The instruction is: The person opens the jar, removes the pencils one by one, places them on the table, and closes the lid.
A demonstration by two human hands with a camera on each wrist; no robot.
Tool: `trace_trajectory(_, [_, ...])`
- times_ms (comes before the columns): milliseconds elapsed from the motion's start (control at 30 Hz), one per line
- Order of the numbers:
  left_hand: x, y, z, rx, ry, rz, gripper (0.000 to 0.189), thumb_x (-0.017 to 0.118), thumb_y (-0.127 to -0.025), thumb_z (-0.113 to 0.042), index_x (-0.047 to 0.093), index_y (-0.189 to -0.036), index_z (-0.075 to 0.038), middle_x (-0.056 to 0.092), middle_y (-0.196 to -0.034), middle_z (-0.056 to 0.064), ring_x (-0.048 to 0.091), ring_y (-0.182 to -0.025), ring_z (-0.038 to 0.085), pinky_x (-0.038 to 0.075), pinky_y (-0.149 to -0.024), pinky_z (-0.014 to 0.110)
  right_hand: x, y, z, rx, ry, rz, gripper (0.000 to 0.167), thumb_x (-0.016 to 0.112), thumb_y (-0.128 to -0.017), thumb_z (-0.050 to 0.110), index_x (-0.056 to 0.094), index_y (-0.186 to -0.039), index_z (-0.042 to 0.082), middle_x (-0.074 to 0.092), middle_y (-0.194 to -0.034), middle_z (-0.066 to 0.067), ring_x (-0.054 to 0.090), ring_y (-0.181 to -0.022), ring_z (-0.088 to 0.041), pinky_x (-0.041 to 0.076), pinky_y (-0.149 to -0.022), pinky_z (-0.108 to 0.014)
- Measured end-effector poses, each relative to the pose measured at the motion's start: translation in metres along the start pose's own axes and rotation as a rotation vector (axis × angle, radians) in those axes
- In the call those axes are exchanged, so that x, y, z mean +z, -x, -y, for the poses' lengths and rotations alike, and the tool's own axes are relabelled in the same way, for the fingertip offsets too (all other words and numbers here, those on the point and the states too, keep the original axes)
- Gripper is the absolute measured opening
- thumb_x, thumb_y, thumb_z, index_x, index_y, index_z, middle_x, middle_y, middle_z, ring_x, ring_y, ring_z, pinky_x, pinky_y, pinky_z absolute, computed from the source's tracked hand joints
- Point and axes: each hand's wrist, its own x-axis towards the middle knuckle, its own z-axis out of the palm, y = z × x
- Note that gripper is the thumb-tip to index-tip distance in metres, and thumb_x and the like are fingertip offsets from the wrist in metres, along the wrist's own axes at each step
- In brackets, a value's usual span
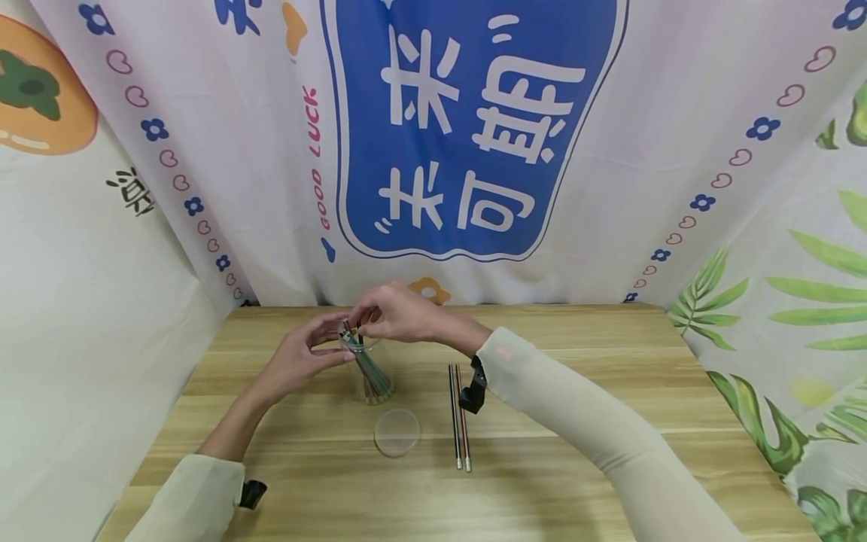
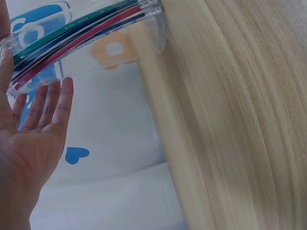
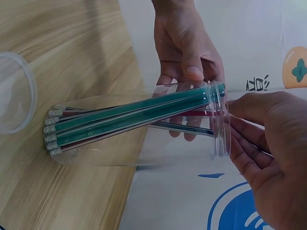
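Note:
A clear plastic jar (image 3: 187, 151) stands toward the back left of the table, tilted in the wrist views. Inside it lean several green, dark red and dark pencils (image 3: 129, 117), their eraser ends at the jar's bottom. My left hand (image 1: 308, 350) holds the jar near its mouth, thumb on one side and fingers round the other. At the jar's mouth, the bent fingers of my right hand (image 1: 400, 312) pinch the upper end of a pencil, partly hidden by the fingers.
A round clear lid (image 1: 396, 433) lies on the wooden table (image 1: 305, 467) in front of the jar. Right of it, a black pencil (image 1: 454, 418) and a dark red pencil (image 1: 463, 429) lie side by side. A printed cloth (image 1: 643, 173) hangs behind the table's back edge.

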Motion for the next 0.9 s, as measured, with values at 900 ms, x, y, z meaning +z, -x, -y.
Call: trace_trajectory(900, [0.0, 0.0, 0.0, 0.003, 0.02, 0.007, 0.069, 0.084, -0.093, -0.013, 0.051, -0.153, -0.007, 0.06, -0.146, 0.018, 0.059, -0.133, 0.04, 0.061, -0.094, 0.026, 0.016, -0.014, 0.001, 0.002, 0.115, 0.01, 0.012, 0.075, -0.096, 0.004, 0.083, -0.105, 0.006, 0.08, -0.099, -0.003, 0.073, -0.086, -0.005, 0.056, -0.076, -0.011])
